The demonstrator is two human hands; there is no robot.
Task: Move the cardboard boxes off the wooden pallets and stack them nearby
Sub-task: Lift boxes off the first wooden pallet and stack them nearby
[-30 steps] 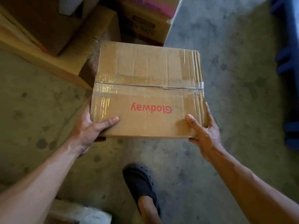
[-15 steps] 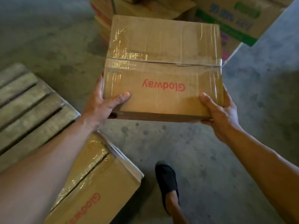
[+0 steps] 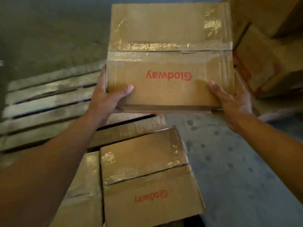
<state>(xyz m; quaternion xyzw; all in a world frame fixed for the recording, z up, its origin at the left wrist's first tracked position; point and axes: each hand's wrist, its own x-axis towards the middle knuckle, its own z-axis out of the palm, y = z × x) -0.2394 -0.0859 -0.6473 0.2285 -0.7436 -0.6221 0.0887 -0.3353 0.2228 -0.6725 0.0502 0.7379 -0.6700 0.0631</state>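
**Carried box now over the pallet edge**

Since half a second ago the view has swung: the grey slatted wooden pallet [image 3: 49,102] now fills the left, and two more brown taped boxes [image 3: 147,177] lie near me, below the load. I see the brown taped cardboard box printed "Glodway" [image 3: 168,63] held in the air at centre. My left hand [image 3: 105,99] and right hand [image 3: 229,102] grip its near corners as before, thumbs on top, fingers clamped under the sides. I judge this a carry in progress, not yet set down. Other stacked brown cartons [image 3: 262,54] stand far right.
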